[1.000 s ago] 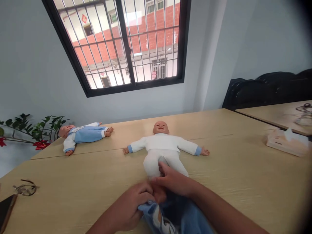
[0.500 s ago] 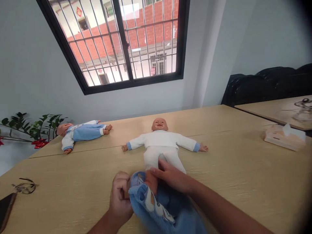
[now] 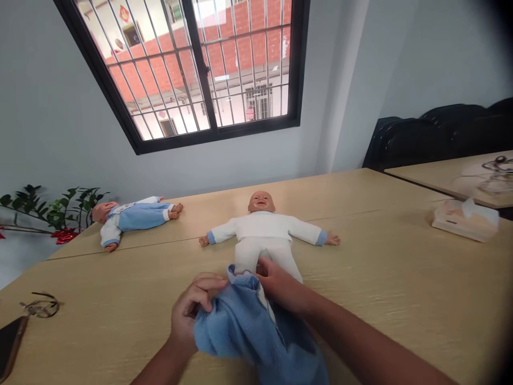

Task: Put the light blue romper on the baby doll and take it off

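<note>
A doll (image 3: pixel 262 227) in a white top and white trousers lies face up on the table, arms spread, legs toward me. Bunched blue cloth overalls (image 3: pixel 240 315) with a white printed patch cover the lower part of its leg on the left. My left hand (image 3: pixel 192 307) is closed on the fabric at the left side, thumb and fingers gripping it. Between the doll's legs, my right hand (image 3: pixel 282 283) is closed around the leg at the opening of the overalls; some of its fingertips are hidden. The doll's foot is out of sight under the cloth.
A second doll (image 3: pixel 140 216) in blue overalls lies at the far left, near a plant (image 3: pixel 60 211). Eyeglasses (image 3: pixel 42 307) and a phone (image 3: pixel 11 347) rest on the left. At right are a tissue box (image 3: pixel 465 220), another table (image 3: pixel 449 168) and black chairs (image 3: pixel 425 133).
The overalls have been drawn up over the doll's foot, which showed before. My left hand has shifted slightly left with the cloth; my right hand stays by the leg.
</note>
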The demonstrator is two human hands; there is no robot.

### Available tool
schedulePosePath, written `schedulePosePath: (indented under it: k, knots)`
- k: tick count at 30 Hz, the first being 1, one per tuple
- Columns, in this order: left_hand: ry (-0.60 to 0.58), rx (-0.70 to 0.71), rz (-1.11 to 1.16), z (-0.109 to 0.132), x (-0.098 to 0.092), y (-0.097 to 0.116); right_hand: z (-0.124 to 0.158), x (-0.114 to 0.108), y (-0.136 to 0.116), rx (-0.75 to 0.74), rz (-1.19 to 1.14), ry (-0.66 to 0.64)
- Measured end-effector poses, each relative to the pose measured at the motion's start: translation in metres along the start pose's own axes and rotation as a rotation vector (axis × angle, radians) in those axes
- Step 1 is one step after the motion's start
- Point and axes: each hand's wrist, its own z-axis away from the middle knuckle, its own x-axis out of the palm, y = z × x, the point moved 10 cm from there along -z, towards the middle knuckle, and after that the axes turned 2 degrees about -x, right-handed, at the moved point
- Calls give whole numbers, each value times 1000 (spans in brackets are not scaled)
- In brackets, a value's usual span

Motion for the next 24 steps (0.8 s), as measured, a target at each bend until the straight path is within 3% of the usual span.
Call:
schedulePosePath:
  k: [8, 14, 19, 24]
  knots:
    - [-173, -38, -167, -10, 4, -8, 0, 0, 4, -6, -66, -11]
    - [166, -136, 58, -9, -20, -15, -4, -7, 3, -7, -160, 61]
    - [142, -11, -237, -8, -21, 0, -4, -7, 1, -48, -173, 93]
    - [76, 36, -312, -11, -17, 3, -4, -4, 9, -54, -278, 101]
